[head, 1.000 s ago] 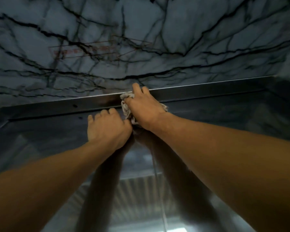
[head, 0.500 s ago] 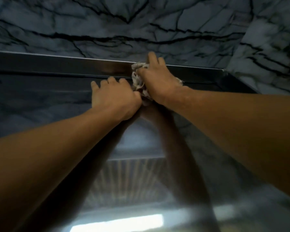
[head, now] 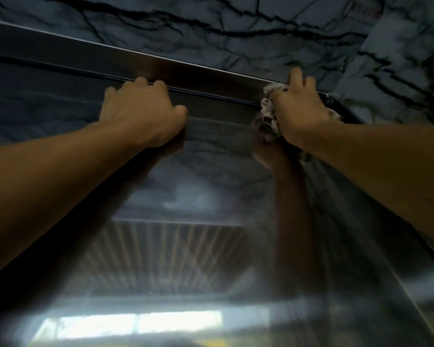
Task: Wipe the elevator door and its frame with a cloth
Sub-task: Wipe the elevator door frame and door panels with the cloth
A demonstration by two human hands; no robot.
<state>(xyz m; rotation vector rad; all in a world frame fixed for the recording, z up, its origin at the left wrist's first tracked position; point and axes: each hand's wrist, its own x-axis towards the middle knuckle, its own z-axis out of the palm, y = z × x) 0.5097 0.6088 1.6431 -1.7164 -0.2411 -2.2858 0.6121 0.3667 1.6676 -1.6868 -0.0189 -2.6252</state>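
Observation:
I look up at the shiny steel elevator door, which mirrors both of my arms. Its dark metal top frame runs across the upper view, sloping down to the right. My right hand presses a crumpled pale cloth against the frame near its top right corner, with two fingers stretched upward. My left hand holds nothing and rests on the door just under the frame, its fingers curled and their tips at the frame's lower lip.
Grey marble wall with black veins rises above the frame and wraps around at the right. The door's right edge runs down the right side. A bright window reflection shows low on the door.
My right hand has slid the cloth to the right along the top frame, away from my left hand, which stays in place. The view has turned rightward.

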